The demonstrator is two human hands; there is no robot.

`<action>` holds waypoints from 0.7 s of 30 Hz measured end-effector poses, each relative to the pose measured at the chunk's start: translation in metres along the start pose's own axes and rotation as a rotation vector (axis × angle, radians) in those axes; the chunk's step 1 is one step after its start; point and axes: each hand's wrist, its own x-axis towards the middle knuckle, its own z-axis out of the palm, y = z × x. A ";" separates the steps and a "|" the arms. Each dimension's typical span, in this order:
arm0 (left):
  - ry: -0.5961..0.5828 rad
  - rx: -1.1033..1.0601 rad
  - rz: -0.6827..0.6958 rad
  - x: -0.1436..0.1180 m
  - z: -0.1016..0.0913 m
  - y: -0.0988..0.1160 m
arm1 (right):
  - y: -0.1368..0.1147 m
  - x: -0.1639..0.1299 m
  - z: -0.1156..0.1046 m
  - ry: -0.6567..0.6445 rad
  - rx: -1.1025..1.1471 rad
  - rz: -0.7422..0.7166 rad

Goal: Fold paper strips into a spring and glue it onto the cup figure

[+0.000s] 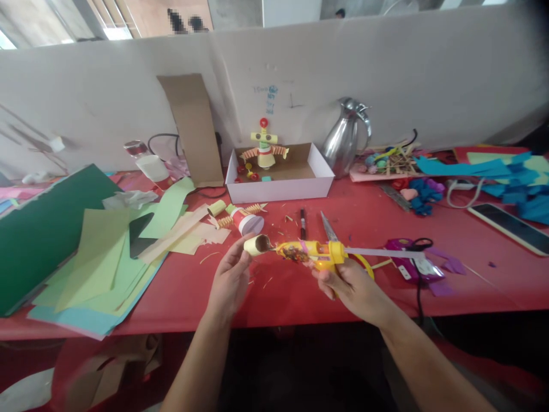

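Both your forearms come up from the bottom edge, hands meeting just below frame centre over the red table (278, 297).

Left hand (231, 274): fingers closed narrow around a small paper tube (257, 245), pinched at its near end, open end facing right. Right hand (351, 283): wrapped around the handle of the yellow glue gun (313, 254), nozzle pointing left and at or just inside the tube's mouth. Can't tell if the trigger is squeezed.

Handling, my read: the tube is light and thin-walled, so it crushes easily. Hold it by the sides near the closed end, light pinch, fingers away from the mouth where the nozzle sits. The gun is rigid and takes a full grip; its cord (418, 292) trails off lower right and may drag.

Just beyond the hands: scissors (329, 228) and a black marker (302, 222) lie on the table, with a red-and-white paper cup (247, 220) on its side left of them. Left of frame: stack of green and pale paper sheets (98, 252).

Further back, centre: open white box (278, 186) with a paper figure (265, 146) standing in it, cardboard flap (193, 129) to its left, steel jug (345, 137) to its right. Right side: blue paper scraps (472, 169) and a phone (510, 228). A white partition (386, 74) closes the back.
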 end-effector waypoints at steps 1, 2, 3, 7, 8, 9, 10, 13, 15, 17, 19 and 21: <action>-0.001 -0.003 -0.001 0.000 0.000 0.000 | -0.001 -0.001 0.000 -0.001 0.005 0.001; -0.003 -0.007 -0.002 0.000 0.000 0.000 | -0.001 -0.001 0.001 -0.003 0.011 0.000; -0.006 -0.012 -0.003 0.000 0.001 0.000 | -0.002 -0.002 0.001 -0.007 0.017 -0.002; -0.021 -0.035 -0.007 -0.001 0.001 -0.001 | -0.005 -0.004 0.001 -0.030 0.035 -0.005; -0.025 -0.038 -0.006 -0.001 0.002 -0.001 | -0.006 -0.004 0.001 -0.033 0.038 -0.009; -0.030 -0.041 -0.004 -0.001 0.003 -0.001 | -0.006 -0.004 0.001 -0.035 0.039 -0.014; -0.035 -0.043 -0.003 -0.002 0.003 -0.001 | -0.006 -0.003 0.002 -0.036 0.040 -0.020; -0.054 -0.053 -0.014 -0.003 0.006 0.000 | -0.007 -0.003 0.002 -0.032 0.050 -0.032; -0.059 -0.059 -0.028 -0.004 0.007 0.000 | -0.007 -0.002 0.002 -0.028 0.055 -0.035; -0.057 -0.062 -0.039 -0.005 0.007 -0.001 | -0.008 -0.001 0.001 -0.024 0.053 -0.041; -0.053 -0.062 -0.042 -0.006 0.006 -0.002 | -0.008 -0.001 0.000 -0.019 0.047 -0.045; -0.055 -0.060 -0.040 -0.006 0.006 -0.003 | -0.008 0.001 -0.001 -0.010 0.029 -0.050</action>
